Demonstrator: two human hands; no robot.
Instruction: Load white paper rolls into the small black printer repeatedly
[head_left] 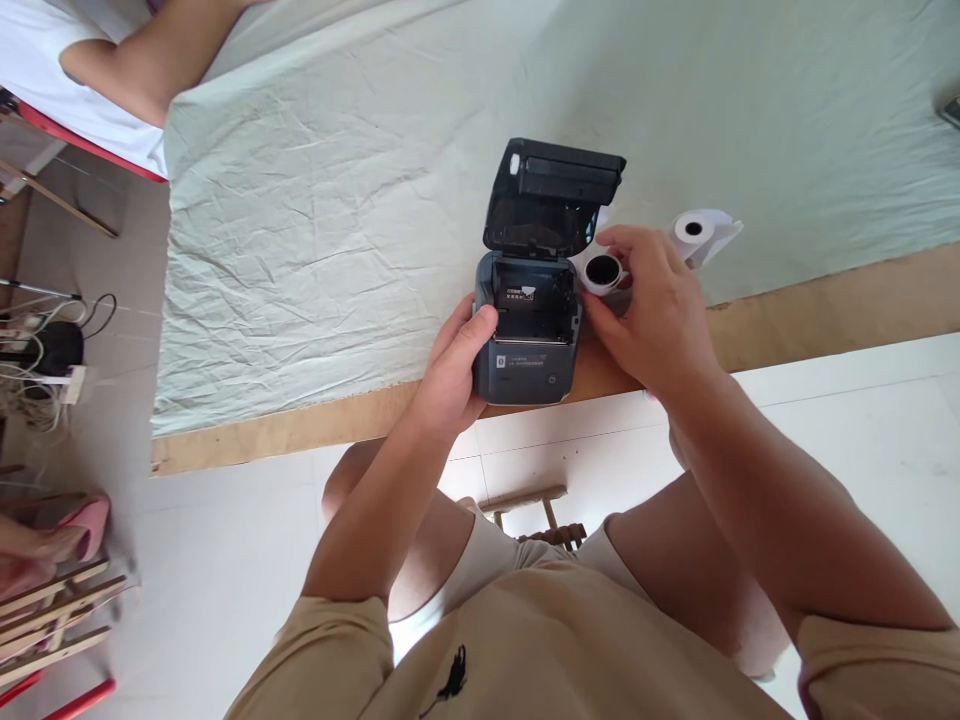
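Note:
A dark grey portable label printer sits at the table's front edge. Its lid stands raised, and the paper bay lies bare. My left hand grips the printer's left side, thumb on the bay's rim. Just right of the printer, my right hand has thumb and fingers around a small white paper roll with a dark core. Behind that hand rests another white paper roll, its loose end trailing to the right.
A pale green cloth covers the table, with a bare wooden edge along the front. Another person's arm leans on the far left. Tangled cables and a wooden rack stand at left. A dark object lies far right.

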